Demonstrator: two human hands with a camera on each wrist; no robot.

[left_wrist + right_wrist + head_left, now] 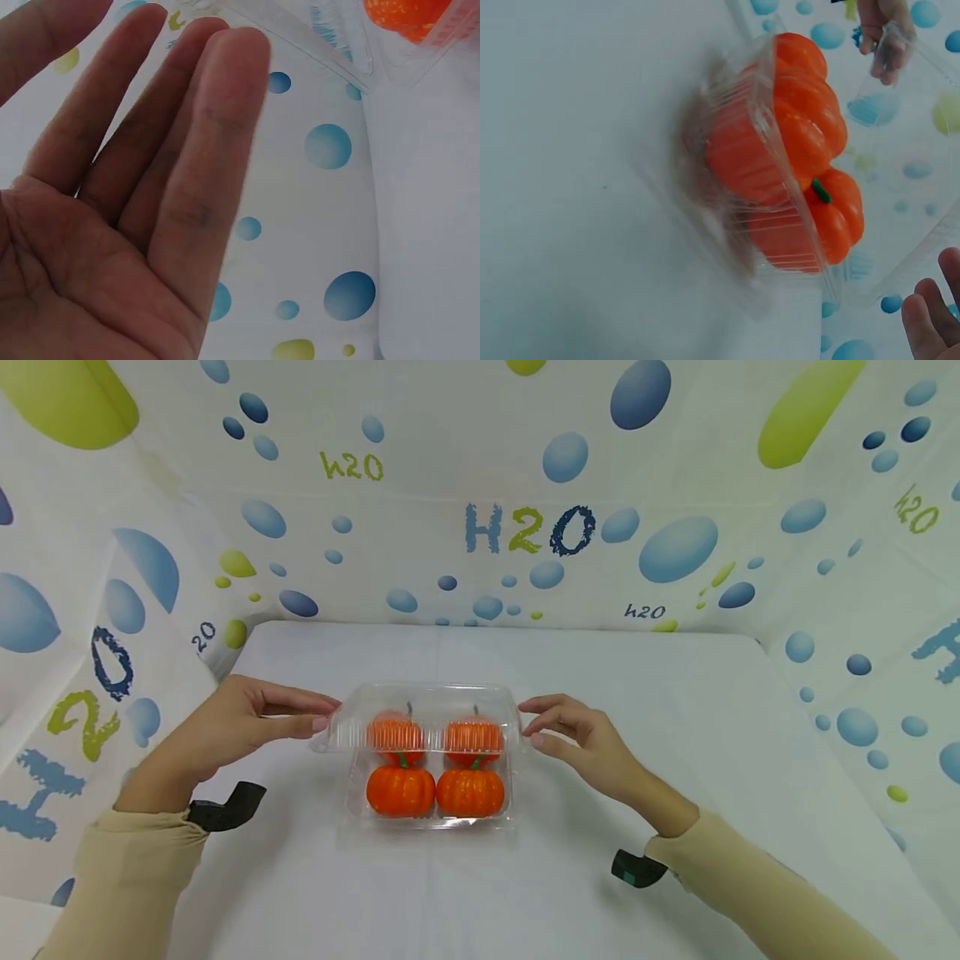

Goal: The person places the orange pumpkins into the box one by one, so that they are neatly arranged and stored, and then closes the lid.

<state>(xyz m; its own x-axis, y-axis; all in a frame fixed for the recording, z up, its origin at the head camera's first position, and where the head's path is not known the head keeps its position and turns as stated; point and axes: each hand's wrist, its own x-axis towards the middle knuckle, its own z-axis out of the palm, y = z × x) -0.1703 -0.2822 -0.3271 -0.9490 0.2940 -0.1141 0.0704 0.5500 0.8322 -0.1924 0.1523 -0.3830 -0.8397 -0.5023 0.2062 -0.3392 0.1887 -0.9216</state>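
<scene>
A clear plastic clamshell box stands mid-table with several small orange pumpkins inside, some showing green stems. Its hinged lid is raised and tilted, its front edge over the back pumpkins. At the lid's left corner my left hand pinches the edge, thumb in front and fingers behind; the exact contact is cut off in the left wrist view. By the lid's right side my right hand is spread with relaxed fingers. In the right wrist view its fingertips appear slightly apart from the lid.
A white cloth covers the table. Behind and on both sides rises a white curtain printed with blue and green drops and "H2O". Each forearm wears a beige sleeve with a black wrist camera.
</scene>
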